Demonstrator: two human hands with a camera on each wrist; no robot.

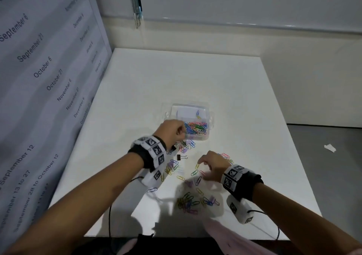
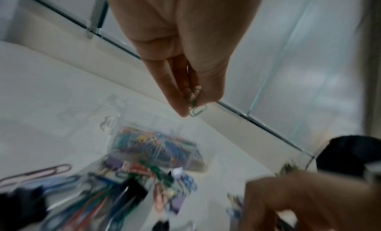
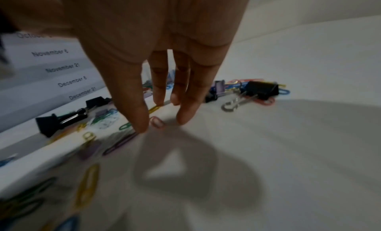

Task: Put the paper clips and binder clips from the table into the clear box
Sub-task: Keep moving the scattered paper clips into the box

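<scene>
Green paper clip [image 2: 196, 111] pinched in left hand [image 2: 185, 43] fingers [image 2: 177, 102], above clear box [image 1: 207, 115].

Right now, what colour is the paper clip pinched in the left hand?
Green; the paper clip at the left hand's fingertips shows best in the left wrist view.

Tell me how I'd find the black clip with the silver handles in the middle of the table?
Start at the clear box on the white table. Come toward the person, past the pile below the box. The black binder clip lies between both hands, alone in being black among bright clips.
</scene>
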